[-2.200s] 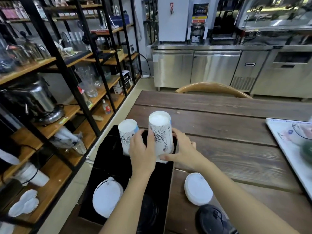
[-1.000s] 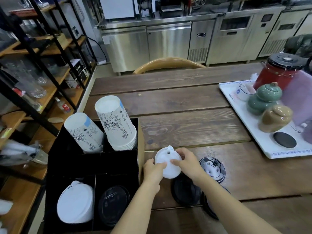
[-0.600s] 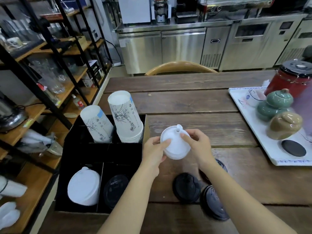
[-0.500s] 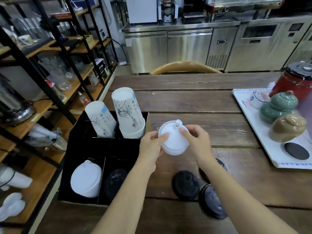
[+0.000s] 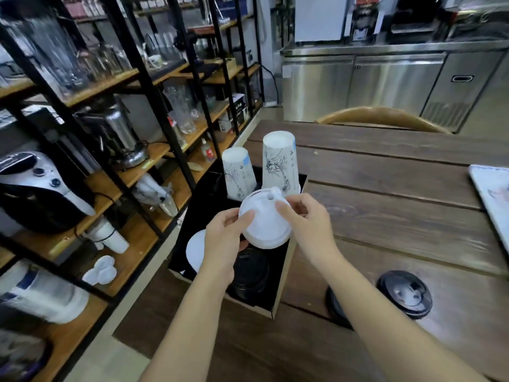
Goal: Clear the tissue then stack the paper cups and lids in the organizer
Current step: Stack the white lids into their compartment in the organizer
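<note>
Both hands hold a stack of white lids [image 5: 265, 221] in the air over the black organizer [image 5: 285, 267]; my left hand [image 5: 225, 238] grips its left edge and my right hand [image 5: 304, 221] its right edge. Two upside-down stacks of printed paper cups, a shorter one [image 5: 238, 172] and a taller one [image 5: 279, 161], stand in the organizer's far compartments. More white lids [image 5: 194, 250] and black lids [image 5: 252, 271] lie in the near compartments, partly hidden by my left hand. Two black lids [image 5: 403, 289] [image 5: 334, 306] rest on the wooden table [image 5: 385, 188].
A black metal rack [image 5: 148, 86] with wooden shelves, glassware and appliances stands close on the left. A white tray [image 5: 493, 194] lies at the table's right edge. A wooden chair back [image 5: 382, 118] and steel counters [image 5: 385, 81] lie beyond the table.
I took my hands off the cup stacks, picked up the white lids from the table with both hands, and carried them left to above the organizer. My view turned left.
</note>
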A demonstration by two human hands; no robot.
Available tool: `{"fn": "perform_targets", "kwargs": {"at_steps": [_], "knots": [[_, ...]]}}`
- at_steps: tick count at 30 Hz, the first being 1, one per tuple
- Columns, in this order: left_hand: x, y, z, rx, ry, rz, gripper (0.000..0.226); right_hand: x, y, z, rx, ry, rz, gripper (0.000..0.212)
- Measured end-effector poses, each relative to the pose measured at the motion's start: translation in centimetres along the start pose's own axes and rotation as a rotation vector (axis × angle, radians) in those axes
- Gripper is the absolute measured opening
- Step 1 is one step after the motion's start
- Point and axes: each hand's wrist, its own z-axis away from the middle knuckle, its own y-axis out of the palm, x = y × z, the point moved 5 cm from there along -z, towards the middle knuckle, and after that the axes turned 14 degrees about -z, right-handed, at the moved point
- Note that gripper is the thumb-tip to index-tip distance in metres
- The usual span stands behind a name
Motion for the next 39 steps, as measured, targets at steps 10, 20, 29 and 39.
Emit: {"fn": "perform_targets", "kwargs": {"at_steps": [10,20,29,39], "knots": [[3.4,-9.9,-4.9,-0.147,-0.039,-0.061,0.028,-3.9,11.0,-2.0,0.232,0.102,0.185,0.029],[8.8,-12.5,-8.3,-0.097,-0.142,-0.170,0.010,-8.6,14.2,-1.6,0.219,0.157,0.503,0.028],[9.2,-12.6,-8.4,-0.065,-0.091,-0.389,0.010,-9.2,14.5,-1.7,0.311,0.128,0.774,0.037],[8.7,-12.6,-8.2,-0.031,-0.043,-0.575,0.024,-9.4,14.9,-1.8,0.374,0.139,0.962,0.029]]}}
